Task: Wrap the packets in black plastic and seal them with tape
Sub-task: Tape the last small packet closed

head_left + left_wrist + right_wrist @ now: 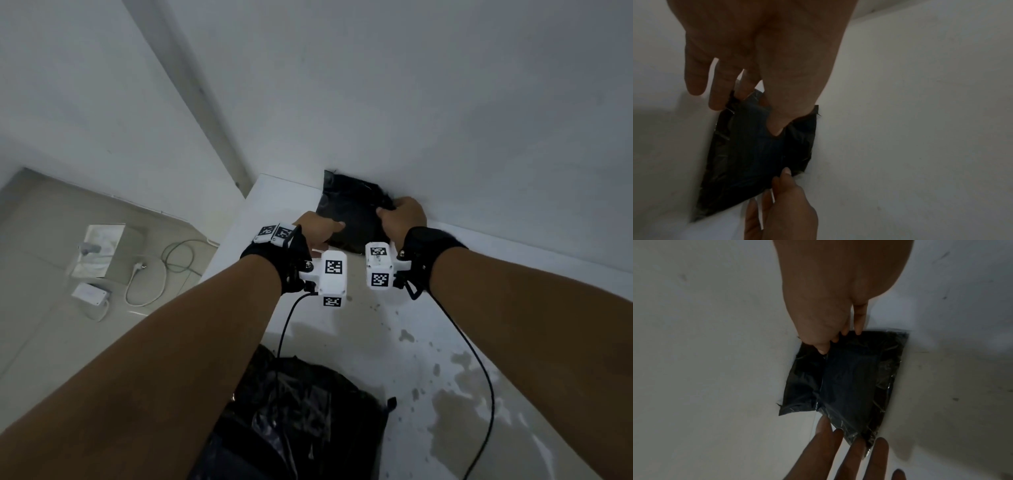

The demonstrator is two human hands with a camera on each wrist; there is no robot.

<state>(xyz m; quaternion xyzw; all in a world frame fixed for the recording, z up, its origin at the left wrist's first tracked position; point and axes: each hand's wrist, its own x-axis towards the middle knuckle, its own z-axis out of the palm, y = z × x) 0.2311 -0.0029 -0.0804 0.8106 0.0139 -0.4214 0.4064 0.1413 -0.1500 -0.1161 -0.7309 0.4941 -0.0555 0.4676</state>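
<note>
A flat packet wrapped in black plastic lies at the far edge of the white table, against the wall. My left hand holds its near left edge: the thumb presses on top while the fingers reach along and behind the rim. On the right side, my right hand pinches the packet's edge with curled fingers. Glossy clear tape shows over the wrap in the right wrist view. No tape roll is in view.
A crumpled heap of black plastic sits at the table's near edge between my forearms. Wet-looking stains mark the table at the right. On the floor to the left lie a white cable, a white adapter and a pale sheet.
</note>
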